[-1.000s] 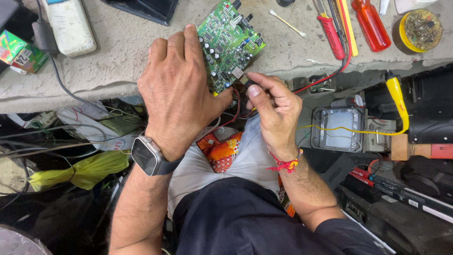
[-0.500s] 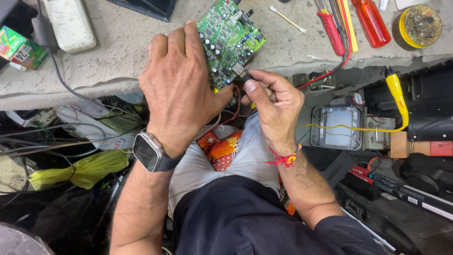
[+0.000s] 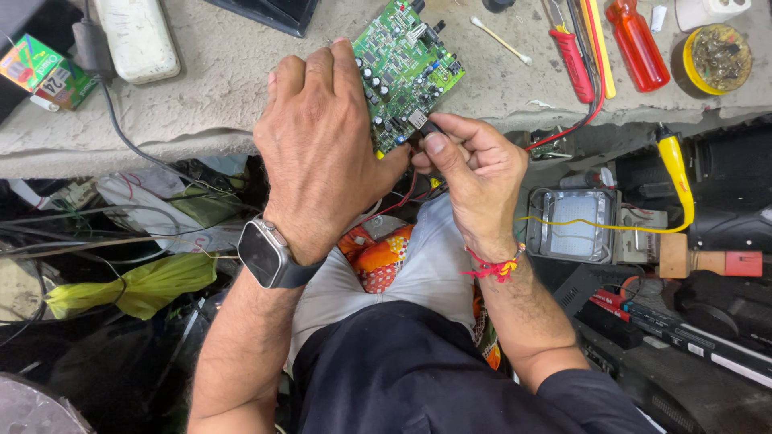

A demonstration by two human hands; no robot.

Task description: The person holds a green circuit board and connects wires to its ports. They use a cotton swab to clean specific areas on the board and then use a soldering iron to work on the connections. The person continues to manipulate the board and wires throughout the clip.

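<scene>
Head view: the left hand (image 3: 322, 153) grips the near left edge of a green rectangular circuit board (image 3: 406, 68), which rests tilted on the near edge of the grey concrete bench (image 3: 209, 96). The right hand (image 3: 474, 173) pinches a small black plug (image 3: 430, 128) against the board's near right edge. 2 red-handled screwdrivers (image 3: 635, 44) lie far right on the bench.

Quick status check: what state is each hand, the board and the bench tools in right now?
Left hand: gripping the green circuit board.
Right hand: pinching a small connector at the board's edge.
Green circuit board: tilted, bare.
Red screwdriver: lying unused.
Cotton swab: lying loose.
</scene>
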